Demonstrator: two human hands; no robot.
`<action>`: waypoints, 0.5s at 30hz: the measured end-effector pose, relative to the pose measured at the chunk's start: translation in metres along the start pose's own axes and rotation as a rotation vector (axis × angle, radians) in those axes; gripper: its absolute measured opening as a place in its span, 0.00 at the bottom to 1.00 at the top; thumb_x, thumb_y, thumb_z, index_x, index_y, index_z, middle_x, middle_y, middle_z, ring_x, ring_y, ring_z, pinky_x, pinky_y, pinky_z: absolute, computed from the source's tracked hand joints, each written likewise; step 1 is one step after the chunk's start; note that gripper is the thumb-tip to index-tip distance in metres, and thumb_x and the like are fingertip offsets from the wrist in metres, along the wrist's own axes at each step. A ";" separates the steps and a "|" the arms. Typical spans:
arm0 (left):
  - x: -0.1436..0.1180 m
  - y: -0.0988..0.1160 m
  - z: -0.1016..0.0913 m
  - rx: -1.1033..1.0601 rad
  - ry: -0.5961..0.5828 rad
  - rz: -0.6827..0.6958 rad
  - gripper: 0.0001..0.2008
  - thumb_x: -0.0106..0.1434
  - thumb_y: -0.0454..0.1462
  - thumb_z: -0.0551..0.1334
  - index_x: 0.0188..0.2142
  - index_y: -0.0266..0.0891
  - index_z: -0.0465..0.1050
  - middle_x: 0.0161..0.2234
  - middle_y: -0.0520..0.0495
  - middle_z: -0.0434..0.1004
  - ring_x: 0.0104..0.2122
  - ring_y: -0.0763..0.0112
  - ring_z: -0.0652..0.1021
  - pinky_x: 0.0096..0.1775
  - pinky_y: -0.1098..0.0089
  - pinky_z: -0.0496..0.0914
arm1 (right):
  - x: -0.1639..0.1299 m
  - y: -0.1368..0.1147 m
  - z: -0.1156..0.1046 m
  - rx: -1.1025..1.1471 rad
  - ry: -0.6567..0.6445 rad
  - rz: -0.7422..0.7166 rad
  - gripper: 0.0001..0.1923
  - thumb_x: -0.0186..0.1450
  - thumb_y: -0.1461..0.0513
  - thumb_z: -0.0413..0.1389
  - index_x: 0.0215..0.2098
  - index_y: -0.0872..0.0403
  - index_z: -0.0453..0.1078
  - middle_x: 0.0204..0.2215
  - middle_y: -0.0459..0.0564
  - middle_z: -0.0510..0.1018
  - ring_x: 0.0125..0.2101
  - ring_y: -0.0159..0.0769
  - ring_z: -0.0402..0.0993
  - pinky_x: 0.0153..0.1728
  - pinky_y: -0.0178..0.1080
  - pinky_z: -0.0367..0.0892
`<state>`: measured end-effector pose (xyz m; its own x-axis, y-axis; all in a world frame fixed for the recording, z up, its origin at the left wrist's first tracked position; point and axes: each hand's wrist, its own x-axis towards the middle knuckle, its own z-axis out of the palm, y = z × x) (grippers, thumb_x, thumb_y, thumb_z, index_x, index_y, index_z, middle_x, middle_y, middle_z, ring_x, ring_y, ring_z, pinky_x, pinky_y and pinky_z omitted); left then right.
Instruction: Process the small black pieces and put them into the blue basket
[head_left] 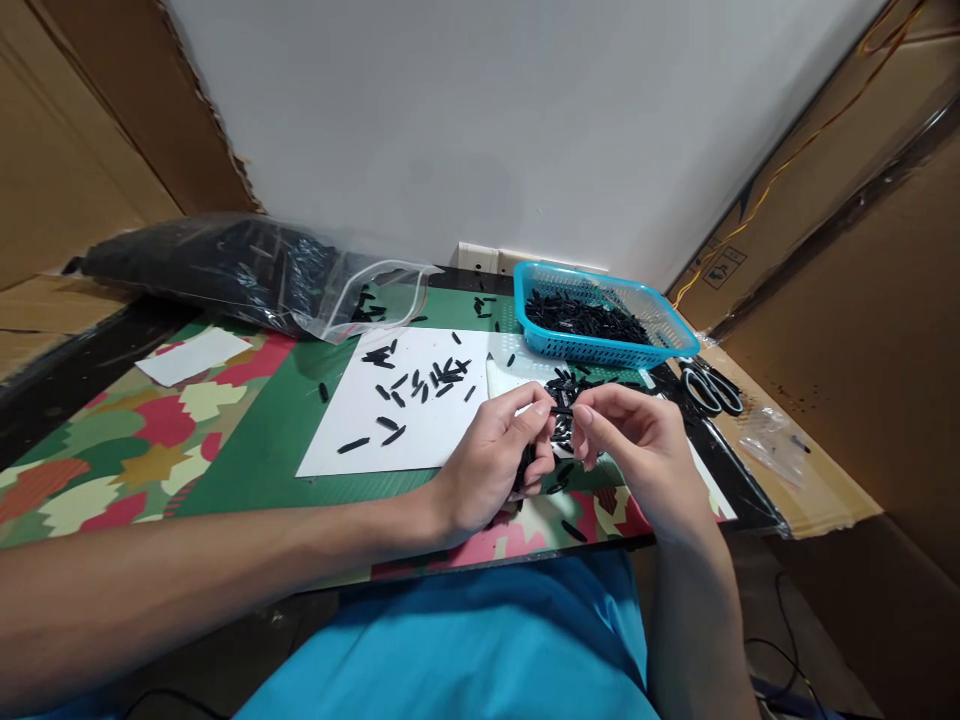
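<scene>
Both hands, left hand [491, 455] and right hand [637, 445], pinch one small black plastic piece [561, 411] between their fingertips above the green camouflage-patterned table mat [255, 440] (cardboard walls all round); beyond the grip sits a blue plastic mesh basket [600, 350].

blue basket [600, 350] ahead, scissors [712, 388] right; white sheet [360, 420] passable

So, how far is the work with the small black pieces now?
Looks done: a heap of small black plastic pieces lies in the blue plastic basket. In hand: the left hand and right hand pinch one black piece between them. Left: loose black pieces scattered on the white paper sheet, and the clear plastic bag holds many more.
</scene>
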<state>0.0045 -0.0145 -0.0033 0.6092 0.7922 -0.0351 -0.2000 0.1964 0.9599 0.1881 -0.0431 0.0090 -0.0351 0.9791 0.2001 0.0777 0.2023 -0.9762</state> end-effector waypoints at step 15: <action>0.002 -0.007 -0.003 -0.003 0.006 -0.004 0.23 0.75 0.56 0.57 0.33 0.41 0.63 0.20 0.58 0.64 0.15 0.81 0.60 0.16 0.81 0.54 | 0.000 0.006 0.009 -0.028 0.028 -0.047 0.16 0.75 0.53 0.62 0.32 0.53 0.73 0.24 0.44 0.77 0.24 0.31 0.72 0.27 0.33 0.68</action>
<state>0.0047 -0.0120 -0.0106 0.6053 0.7950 -0.0410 -0.1998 0.2016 0.9589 0.1793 -0.0422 0.0025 -0.0115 0.9687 0.2481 0.1046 0.2479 -0.9631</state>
